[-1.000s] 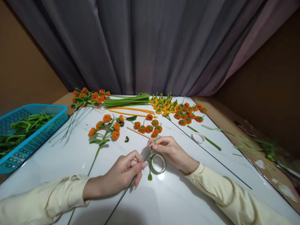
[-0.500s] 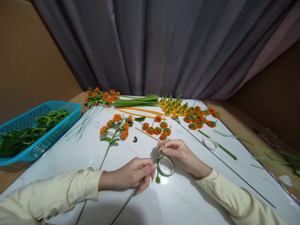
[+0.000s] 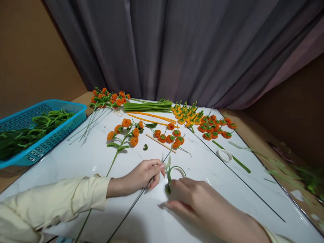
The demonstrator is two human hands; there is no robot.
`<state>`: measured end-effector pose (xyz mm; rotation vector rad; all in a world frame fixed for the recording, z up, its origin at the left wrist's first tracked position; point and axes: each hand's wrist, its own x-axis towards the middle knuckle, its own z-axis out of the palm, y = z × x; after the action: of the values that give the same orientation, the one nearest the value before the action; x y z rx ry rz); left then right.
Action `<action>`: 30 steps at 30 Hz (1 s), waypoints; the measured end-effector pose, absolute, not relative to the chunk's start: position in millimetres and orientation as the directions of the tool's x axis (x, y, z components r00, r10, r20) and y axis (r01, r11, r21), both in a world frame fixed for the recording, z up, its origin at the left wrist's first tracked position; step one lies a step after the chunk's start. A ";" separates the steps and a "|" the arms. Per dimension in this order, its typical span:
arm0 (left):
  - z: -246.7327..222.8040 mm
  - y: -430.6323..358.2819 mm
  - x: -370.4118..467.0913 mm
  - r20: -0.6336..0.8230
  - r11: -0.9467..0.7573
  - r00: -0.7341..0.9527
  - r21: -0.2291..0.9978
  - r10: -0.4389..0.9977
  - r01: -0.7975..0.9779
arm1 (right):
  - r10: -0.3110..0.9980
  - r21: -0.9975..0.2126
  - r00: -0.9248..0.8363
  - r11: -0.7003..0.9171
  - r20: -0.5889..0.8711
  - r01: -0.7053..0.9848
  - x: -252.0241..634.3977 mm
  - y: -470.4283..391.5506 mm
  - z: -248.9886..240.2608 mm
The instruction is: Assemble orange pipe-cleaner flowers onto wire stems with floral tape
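Pinched between the fingers of my left hand is a thin dark green stem, slanting from the lower left up to the centre. A strip of green tape shows by its fingertips. My right hand is beside the green tape roll, fingers bent over its near edge; whether they grip it is hidden. A small green piece shows just left of those fingers. Several small orange pumpkins lie beyond the hands, near a wooden stick.
A finished-looking orange pumpkin branch lies at left centre. The blue basket of green leaves stands far left. Green stems, yellow pieces and orange pumpkins line the back. A white tape roll lies right.
My right hand has left the upper end of the stem and come down and nearer, over the tape roll's near edge. My left hand has shifted slightly up and left, still holding the stem.
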<state>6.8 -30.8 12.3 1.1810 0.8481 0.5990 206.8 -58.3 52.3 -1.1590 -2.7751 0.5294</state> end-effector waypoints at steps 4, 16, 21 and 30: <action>13.3 -29.6 8.8 -0.263 0.303 0.544 0.953 0.797 0.017 | 0.644 0.012 -0.763 0.764 0.055 0.645 188.6 -69.3 27.9; 8.5 -23.5 8.1 -0.189 0.211 0.432 0.978 0.882 -0.002 | 0.640 0.094 -0.733 0.764 -0.230 0.638 189.4 -71.3 36.2; 19.6 -14.9 6.6 -0.168 0.160 0.414 0.986 0.895 0.054 | 0.713 0.087 -0.697 0.701 -0.073 0.708 191.2 -70.9 26.9; 25.1 2.4 10.7 -0.127 0.112 0.413 0.992 0.902 0.061 | 0.735 0.166 -0.658 0.678 -0.166 0.716 189.1 -57.7 36.2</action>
<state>10.7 2.4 25.1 1.3185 0.9689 0.7860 189.1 -57.7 36.2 -1.3492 -3.0764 -0.1444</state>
